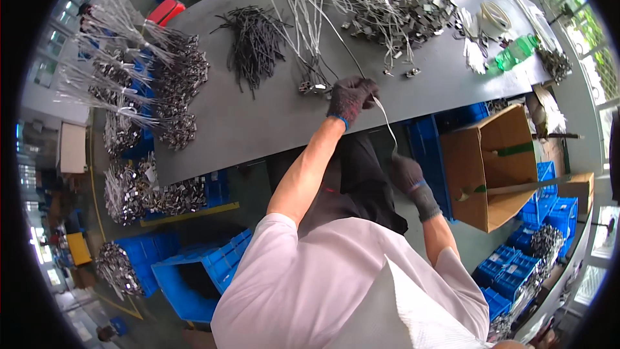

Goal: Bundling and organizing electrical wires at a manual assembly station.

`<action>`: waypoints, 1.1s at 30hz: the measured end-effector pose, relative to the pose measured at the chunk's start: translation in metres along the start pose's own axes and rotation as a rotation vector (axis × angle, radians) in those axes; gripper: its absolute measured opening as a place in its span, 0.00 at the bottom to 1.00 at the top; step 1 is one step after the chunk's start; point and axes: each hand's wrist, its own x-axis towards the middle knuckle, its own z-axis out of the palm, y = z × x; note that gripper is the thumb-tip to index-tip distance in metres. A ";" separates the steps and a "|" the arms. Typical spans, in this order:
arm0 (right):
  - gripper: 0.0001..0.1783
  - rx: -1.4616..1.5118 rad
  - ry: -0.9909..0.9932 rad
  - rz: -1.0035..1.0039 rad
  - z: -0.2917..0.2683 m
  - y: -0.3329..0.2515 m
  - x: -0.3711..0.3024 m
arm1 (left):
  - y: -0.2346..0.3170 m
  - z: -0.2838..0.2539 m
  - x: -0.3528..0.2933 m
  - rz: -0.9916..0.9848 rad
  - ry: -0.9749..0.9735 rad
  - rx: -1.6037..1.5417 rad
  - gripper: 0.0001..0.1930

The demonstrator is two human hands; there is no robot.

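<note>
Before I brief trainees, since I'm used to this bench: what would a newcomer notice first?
Likely the gloved left hand near the front edge of the grey table, with a pale strip reaching down to the right hand. Farther back, a heap of metal pieces stands out, and a green bottle toward the table's right end.

Bare table (223, 132) lies open to the left of the left hand (352, 100), as far as the left-hand metal pile (179, 84); black strands (255, 52) block the way farther forward. Wires (309, 22) stand just ahead of that hand. To its right, a bare lane runs below the clip pile (420, 19) to the bottle (516, 53). The right hand (408, 176) has floor room between the legs (365, 168) and blue crate (431, 158), the carton (462, 171) beyond; a strip (389, 126) spans the hands.
</note>
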 end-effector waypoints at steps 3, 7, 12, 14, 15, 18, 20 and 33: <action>0.14 0.330 0.333 -0.054 -0.031 -0.058 0.039 | -0.010 0.015 -0.026 -0.094 -0.170 -0.001 0.13; 0.22 0.896 0.555 -0.044 -0.043 -0.093 0.054 | -0.012 0.009 -0.059 -0.019 -0.235 0.111 0.12; 0.31 1.668 0.147 0.543 -0.026 -0.085 0.068 | -0.025 0.008 -0.100 0.305 -0.176 0.286 0.12; 0.27 1.822 0.142 0.278 -0.011 -0.081 0.083 | -0.034 0.012 -0.102 0.367 -0.054 0.349 0.12; 0.27 1.809 0.167 0.386 -0.003 -0.078 0.092 | -0.039 0.012 -0.100 0.417 0.058 0.397 0.11; 0.22 1.065 0.384 0.051 0.007 -0.062 0.126 | -0.044 0.003 -0.075 0.457 0.099 0.370 0.12; 0.19 0.763 0.364 -0.037 -0.001 -0.046 0.146 | -0.039 -0.014 -0.048 0.314 0.083 0.430 0.13; 0.21 -0.068 0.406 0.266 -0.091 0.106 0.270 | -0.008 -0.180 0.059 0.253 0.467 1.121 0.16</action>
